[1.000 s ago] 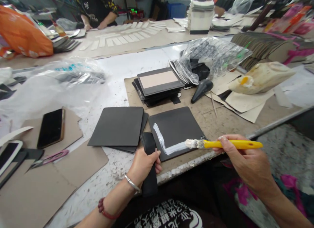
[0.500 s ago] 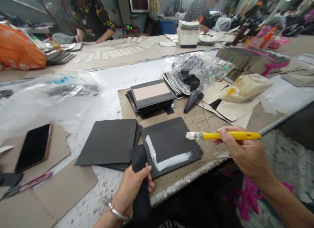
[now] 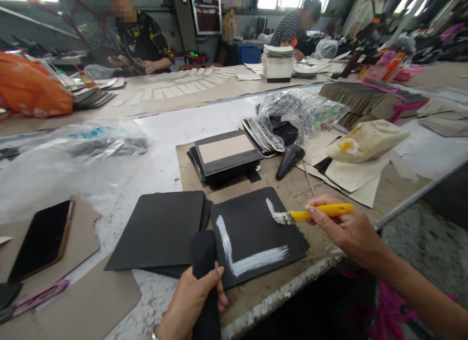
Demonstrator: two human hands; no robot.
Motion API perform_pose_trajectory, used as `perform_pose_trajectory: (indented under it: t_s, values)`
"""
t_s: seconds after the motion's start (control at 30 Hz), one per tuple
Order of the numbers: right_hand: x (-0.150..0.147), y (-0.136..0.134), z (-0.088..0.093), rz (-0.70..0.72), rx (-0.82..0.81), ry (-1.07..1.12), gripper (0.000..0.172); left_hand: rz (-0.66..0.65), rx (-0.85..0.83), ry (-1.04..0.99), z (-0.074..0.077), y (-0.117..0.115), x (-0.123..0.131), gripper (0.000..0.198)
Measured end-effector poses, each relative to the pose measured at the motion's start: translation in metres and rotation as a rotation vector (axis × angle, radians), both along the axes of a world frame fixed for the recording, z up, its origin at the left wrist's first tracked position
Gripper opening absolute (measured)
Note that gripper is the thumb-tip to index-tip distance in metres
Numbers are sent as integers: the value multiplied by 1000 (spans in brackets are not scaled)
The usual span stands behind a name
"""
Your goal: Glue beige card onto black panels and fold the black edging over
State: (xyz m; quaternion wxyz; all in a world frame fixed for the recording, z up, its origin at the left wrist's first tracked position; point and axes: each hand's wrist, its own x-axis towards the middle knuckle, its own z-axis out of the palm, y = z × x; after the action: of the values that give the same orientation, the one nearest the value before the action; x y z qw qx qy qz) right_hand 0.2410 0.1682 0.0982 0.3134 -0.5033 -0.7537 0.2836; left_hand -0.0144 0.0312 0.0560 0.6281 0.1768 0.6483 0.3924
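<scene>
My right hand (image 3: 338,223) grips a yellow-handled brush (image 3: 329,210), its white-coated bristles touching the right part of a black panel (image 3: 252,228). White paste forms an L along the panel's left and lower edges, and a short streak lies at its upper right. My left hand (image 3: 199,296) is closed around a long black strip (image 3: 204,257), beside the panel's lower left corner. Left of it lies a small stack of plain black panels (image 3: 161,228). Behind, another stack of black pieces (image 3: 228,152) has a beige rectangle on top.
A dark cone-shaped object (image 3: 290,162), a plastic bag (image 3: 303,108) and a stained container (image 3: 369,140) lie behind. At left are a phone (image 3: 42,237), pink-handled scissors (image 3: 42,297) and clear plastic sheeting (image 3: 73,159). People work across the table (image 3: 146,98).
My right hand has moved left with the brush, bringing the bristles onto the panel. A new white streak shows at its upper right. My left hand still holds the strip; the view has tilted up slightly.
</scene>
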Motion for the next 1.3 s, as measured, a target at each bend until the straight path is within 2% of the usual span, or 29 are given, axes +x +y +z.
perform_pose_trajectory:
  t_s: [0.13,0.3,0.4,0.57,0.73,0.9,1.13,1.2,1.3]
  values:
    - [2,-1,8,-44,-2,12,27,24,-30,13,1,1,1,29]
    - [-5,2,-1,26,63,12,24,12,-22,36,5,3,3,30]
    - [3,-18,-3,38,-2,-34,21,24,-19,47,6,2,4,30]
    - [20,-57,7,4,-8,-67,19,27,-14,36,3,0,4,29]
    - [20,-63,11,-67,103,-86,17,52,2,36,4,-2,6,29]
    - [15,-72,7,-30,179,-93,13,77,-7,-9,5,-3,9,30]
    - [12,-87,6,-89,305,-175,11,118,29,-34,2,-3,11,24]
    - [6,-94,6,-77,293,-159,10,119,41,-43,1,-3,11,23]
    - [-14,-106,9,-92,181,-42,11,80,54,-41,1,-4,9,21]
